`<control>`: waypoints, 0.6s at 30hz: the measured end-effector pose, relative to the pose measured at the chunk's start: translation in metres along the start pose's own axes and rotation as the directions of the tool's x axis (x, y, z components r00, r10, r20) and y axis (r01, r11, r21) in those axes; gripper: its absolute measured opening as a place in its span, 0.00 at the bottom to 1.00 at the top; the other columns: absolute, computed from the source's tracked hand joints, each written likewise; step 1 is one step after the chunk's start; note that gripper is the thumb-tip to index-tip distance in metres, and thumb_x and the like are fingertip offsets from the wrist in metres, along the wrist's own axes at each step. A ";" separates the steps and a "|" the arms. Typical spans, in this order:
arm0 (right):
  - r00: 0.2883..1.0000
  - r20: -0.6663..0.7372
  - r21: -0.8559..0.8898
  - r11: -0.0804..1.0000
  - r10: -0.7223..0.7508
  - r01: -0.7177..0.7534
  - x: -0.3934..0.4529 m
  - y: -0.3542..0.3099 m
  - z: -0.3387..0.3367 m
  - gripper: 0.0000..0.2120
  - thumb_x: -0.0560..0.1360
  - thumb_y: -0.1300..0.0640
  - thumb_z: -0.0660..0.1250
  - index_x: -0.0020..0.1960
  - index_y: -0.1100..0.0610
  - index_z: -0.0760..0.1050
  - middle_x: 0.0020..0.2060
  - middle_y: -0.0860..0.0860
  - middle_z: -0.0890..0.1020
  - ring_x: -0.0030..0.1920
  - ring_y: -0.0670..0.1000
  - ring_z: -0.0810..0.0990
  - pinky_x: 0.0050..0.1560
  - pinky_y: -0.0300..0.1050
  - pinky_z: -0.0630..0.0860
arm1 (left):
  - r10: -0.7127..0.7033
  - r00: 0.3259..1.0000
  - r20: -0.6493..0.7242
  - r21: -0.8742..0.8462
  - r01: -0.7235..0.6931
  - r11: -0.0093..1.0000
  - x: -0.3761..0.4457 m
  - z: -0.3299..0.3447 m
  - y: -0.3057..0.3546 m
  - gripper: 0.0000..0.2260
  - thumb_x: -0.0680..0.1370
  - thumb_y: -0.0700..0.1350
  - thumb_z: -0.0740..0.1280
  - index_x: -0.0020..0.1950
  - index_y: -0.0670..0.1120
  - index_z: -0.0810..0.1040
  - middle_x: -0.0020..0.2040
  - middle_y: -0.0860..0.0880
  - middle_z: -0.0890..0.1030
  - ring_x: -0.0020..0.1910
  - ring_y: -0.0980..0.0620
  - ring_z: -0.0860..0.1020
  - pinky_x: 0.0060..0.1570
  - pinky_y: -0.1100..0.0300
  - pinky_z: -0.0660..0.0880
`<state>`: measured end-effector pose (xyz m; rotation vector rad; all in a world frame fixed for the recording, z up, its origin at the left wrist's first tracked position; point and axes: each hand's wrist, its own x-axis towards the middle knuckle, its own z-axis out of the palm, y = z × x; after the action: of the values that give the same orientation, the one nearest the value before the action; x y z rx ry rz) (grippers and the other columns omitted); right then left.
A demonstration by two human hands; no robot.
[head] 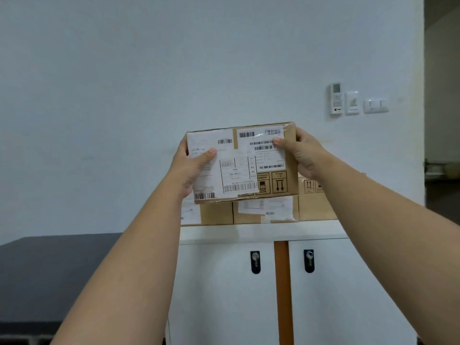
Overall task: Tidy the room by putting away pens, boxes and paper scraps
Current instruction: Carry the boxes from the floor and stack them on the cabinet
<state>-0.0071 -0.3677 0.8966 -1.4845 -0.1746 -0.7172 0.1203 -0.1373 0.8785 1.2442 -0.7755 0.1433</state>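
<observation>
A brown cardboard box [242, 163] covered in white shipping labels and barcodes is raised at chest height in front of the wall. My left hand [190, 168] grips its left edge, thumb lying across the front label. My right hand [302, 151] grips its right edge, thumb on the upper right label. The box hangs just above and in front of other cardboard boxes [249, 211] that stand in a row on top of a white cabinet [261, 232].
The white cabinet has two doors with black locks [255, 261] and an orange strip [282, 282] between them. A dark table [49, 270] stands at the left. A remote holder and switches [358, 102] hang on the wall. A doorway opens at the far right.
</observation>
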 end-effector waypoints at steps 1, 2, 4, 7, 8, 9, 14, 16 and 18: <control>1.000 0.006 0.005 1.000 0.000 0.000 0.011 0.008 0.003 0.20 0.73 0.63 0.71 0.63 0.58 0.71 0.58 0.60 0.80 0.52 0.56 0.82 0.45 0.49 0.81 | 0.003 1.000 0.001 0.010 -0.003 1.000 0.007 -0.006 -0.005 0.19 0.73 0.39 0.74 0.61 0.49 0.74 0.56 0.47 0.84 0.53 0.47 0.83 0.46 0.52 0.82; 1.000 0.010 -0.003 1.000 -0.007 0.007 0.018 0.015 0.006 0.18 0.73 0.62 0.71 0.61 0.57 0.72 0.57 0.60 0.80 0.51 0.55 0.82 0.44 0.47 0.81 | 0.003 1.000 0.003 0.016 -0.003 1.000 0.013 -0.011 -0.010 0.18 0.74 0.39 0.74 0.61 0.49 0.74 0.55 0.47 0.84 0.52 0.47 0.84 0.44 0.53 0.83; 0.999 0.015 -0.028 0.999 -0.037 0.038 0.038 0.032 0.012 0.16 0.73 0.61 0.71 0.59 0.56 0.73 0.56 0.58 0.80 0.53 0.55 0.81 0.49 0.49 0.80 | 0.008 1.000 0.000 0.022 -0.008 1.000 0.028 -0.022 -0.022 0.18 0.74 0.40 0.74 0.62 0.49 0.74 0.56 0.47 0.84 0.52 0.47 0.84 0.43 0.54 0.83; 0.995 -0.015 -0.107 0.989 -0.100 0.098 0.060 0.053 0.022 0.17 0.72 0.56 0.73 0.59 0.56 0.75 0.55 0.54 0.82 0.54 0.54 0.82 0.58 0.53 0.78 | 0.048 0.998 -0.042 0.053 -0.045 0.998 0.047 -0.035 -0.037 0.22 0.74 0.44 0.75 0.66 0.50 0.73 0.57 0.49 0.84 0.54 0.47 0.83 0.49 0.50 0.82; 0.991 -0.040 -0.145 0.982 -0.126 0.119 0.066 0.056 0.026 0.16 0.72 0.55 0.73 0.58 0.54 0.76 0.55 0.52 0.83 0.54 0.54 0.82 0.59 0.53 0.78 | 0.058 0.996 -0.067 0.076 -0.053 0.996 0.054 -0.038 -0.042 0.23 0.74 0.46 0.75 0.67 0.51 0.73 0.58 0.50 0.83 0.55 0.48 0.83 0.52 0.49 0.81; 0.986 -0.071 -0.191 0.972 -0.152 0.137 0.071 0.060 0.030 0.14 0.72 0.53 0.73 0.56 0.53 0.76 0.54 0.51 0.82 0.54 0.53 0.82 0.58 0.52 0.78 | 0.068 0.993 -0.092 0.108 -0.058 0.992 0.060 -0.041 -0.047 0.23 0.73 0.48 0.75 0.66 0.54 0.73 0.58 0.52 0.83 0.55 0.49 0.83 0.54 0.48 0.81; 0.974 -0.167 -0.486 0.872 -0.154 0.055 0.089 0.076 0.059 0.25 0.70 0.34 0.67 0.63 0.42 0.69 0.59 0.50 0.79 0.58 0.55 0.78 0.60 0.54 0.75 | 0.107 0.959 -0.261 0.336 -0.014 0.942 0.079 -0.057 -0.063 0.28 0.68 0.62 0.73 0.66 0.65 0.70 0.60 0.58 0.81 0.59 0.50 0.80 0.60 0.45 0.77; 0.985 -0.149 -0.586 0.810 -0.085 -0.019 0.097 0.085 0.072 0.37 0.69 0.28 0.61 0.74 0.38 0.55 0.64 0.56 0.76 0.61 0.62 0.76 0.62 0.57 0.74 | 0.132 0.940 -0.315 0.429 0.017 0.903 0.084 -0.066 -0.067 0.28 0.72 0.60 0.71 0.71 0.62 0.67 0.63 0.55 0.79 0.61 0.49 0.78 0.63 0.47 0.75; 0.989 -0.135 -0.655 0.754 -0.065 -0.040 0.106 0.094 0.084 0.37 0.74 0.31 0.56 0.77 0.40 0.44 0.66 0.60 0.74 0.63 0.65 0.74 0.62 0.54 0.71 | 0.125 0.940 -0.318 0.487 0.048 0.872 0.089 -0.077 -0.072 0.27 0.76 0.57 0.68 0.73 0.59 0.65 0.65 0.53 0.78 0.61 0.48 0.77 0.62 0.49 0.75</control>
<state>0.1530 -0.3305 0.8826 -2.0931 0.2161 -0.9578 0.2564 -0.1214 0.8661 1.6276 -0.4687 0.6068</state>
